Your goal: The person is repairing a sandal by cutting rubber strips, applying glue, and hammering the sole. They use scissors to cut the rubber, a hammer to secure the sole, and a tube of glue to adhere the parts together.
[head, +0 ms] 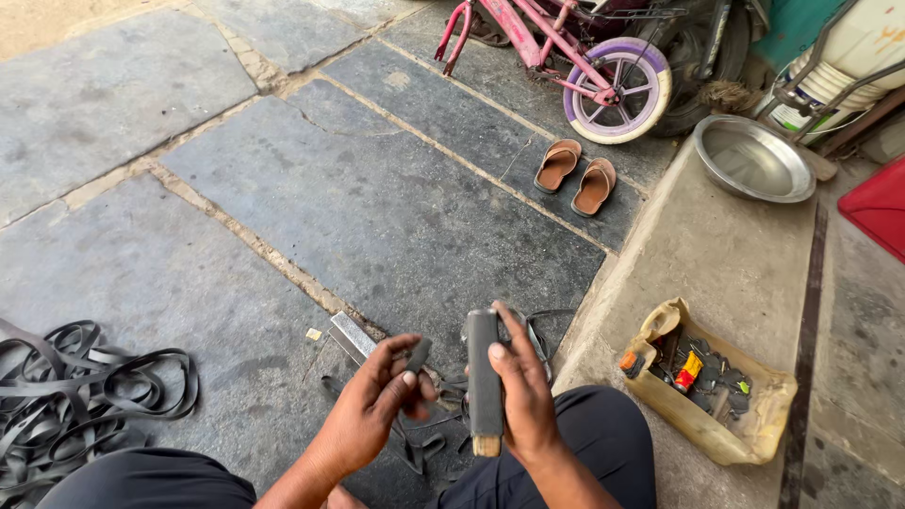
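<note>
The person sat low over the stone floor [377, 198], working on a puncture patch, as I judged it. The left hand [377, 401] pinched a small dark rubber piece [418, 355] between thumb and fingers; just beside it the right hand [523, 391] was clamped round an upright dark block with a wooden end [485, 382]. Scraps of rubber tubing [415, 443] lay below both hands, a yellowish tray of small parts [754, 429] off to the right. Next, I reckoned, the piece needed bringing squarely against the block.
</note>
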